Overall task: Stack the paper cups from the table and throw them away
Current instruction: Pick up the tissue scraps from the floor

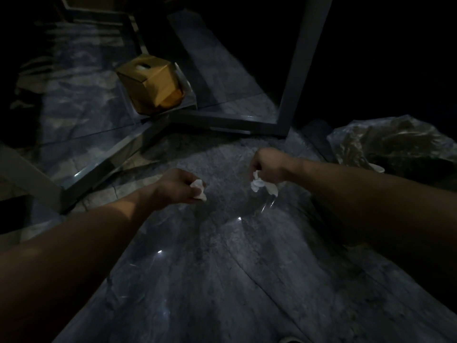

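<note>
The room is very dark, lit only in patches, and the largest thing in view is a glass table (210,256) whose clear top catches small glints, with a grey marbled floor (81,78) showing through and beyond it. A grey metal frame (294,78), probably a leg of other furniture, stands on the floor past the table. To the right sits a bin lined with a crinkled clear bag (385,144), close enough that waste can be dropped in without a step. A white rim (377,167) shows at the bag's near edge; it may be a paper cup already inside, though it is too small to be sure, and no cup is seen on the table. A tan tissue box (152,84) rests on a low glass shelf. The left hand (178,185) has its grip closed around a crumpled tissue (198,190), and the right hand (265,164) pinches a second wad (261,184), likely for wiping the glass or binning.
</note>
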Available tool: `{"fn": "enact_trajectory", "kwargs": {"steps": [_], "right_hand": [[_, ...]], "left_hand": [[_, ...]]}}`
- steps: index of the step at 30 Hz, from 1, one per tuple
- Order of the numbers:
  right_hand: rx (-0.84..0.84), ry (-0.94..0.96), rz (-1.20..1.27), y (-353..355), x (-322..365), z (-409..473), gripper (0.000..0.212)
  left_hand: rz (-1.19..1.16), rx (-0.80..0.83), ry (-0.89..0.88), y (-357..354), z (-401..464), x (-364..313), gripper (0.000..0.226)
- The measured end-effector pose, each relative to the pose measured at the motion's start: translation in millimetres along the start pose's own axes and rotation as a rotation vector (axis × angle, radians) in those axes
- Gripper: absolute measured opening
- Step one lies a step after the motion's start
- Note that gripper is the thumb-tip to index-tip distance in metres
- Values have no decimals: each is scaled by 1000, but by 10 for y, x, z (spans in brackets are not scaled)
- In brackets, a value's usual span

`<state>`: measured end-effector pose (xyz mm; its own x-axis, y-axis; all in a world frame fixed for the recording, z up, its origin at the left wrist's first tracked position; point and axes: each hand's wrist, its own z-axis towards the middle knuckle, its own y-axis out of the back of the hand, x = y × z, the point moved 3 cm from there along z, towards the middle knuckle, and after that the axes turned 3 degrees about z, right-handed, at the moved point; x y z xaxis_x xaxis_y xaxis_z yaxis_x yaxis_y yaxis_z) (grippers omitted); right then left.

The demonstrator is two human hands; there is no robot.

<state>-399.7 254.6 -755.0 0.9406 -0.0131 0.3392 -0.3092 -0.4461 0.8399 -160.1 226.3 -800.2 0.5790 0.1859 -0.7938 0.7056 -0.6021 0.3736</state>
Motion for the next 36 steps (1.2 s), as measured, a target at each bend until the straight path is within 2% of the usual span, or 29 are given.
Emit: {"fn": "enact_trajectory", "kwargs": {"steps": [6, 10, 16, 19, 22, 25, 27, 32, 36], "right_hand": [[-27, 3, -10, 35, 0, -32, 23], [-58, 17, 10, 65, -8, -72, 23], [-175, 15, 123, 324, -4, -193, 21], [-303, -22, 218, 464, -98, -337, 18], [-508, -44, 361, 627, -220, -559, 15], [-701, -72, 491, 834, -357, -840, 13], [-777, -88, 529, 959, -454, -1042, 13], [-944, -186, 647, 1096, -832, -1546, 11], [-1042, -319, 623, 1080, -1198, -1876, 13]], "left_hand": [[-20, -8, -4, -123, -43, -102, 18], [-142, 12, -29, -219, -80, -204, 9], [-302, -75, -69, -343, -60, -492, 22], [-342, -108, -133, -459, -58, -656, 20], [-382, -134, -199, -593, -77, -857, 8], [-417, -120, -253, -747, -101, -1153, 12], [-425, -106, -312, -863, -131, -1383, 9], [-368, -21, -458, -1218, -192, -1829, 18], [-341, 42, -543, -1497, -185, -2019, 9]]}}
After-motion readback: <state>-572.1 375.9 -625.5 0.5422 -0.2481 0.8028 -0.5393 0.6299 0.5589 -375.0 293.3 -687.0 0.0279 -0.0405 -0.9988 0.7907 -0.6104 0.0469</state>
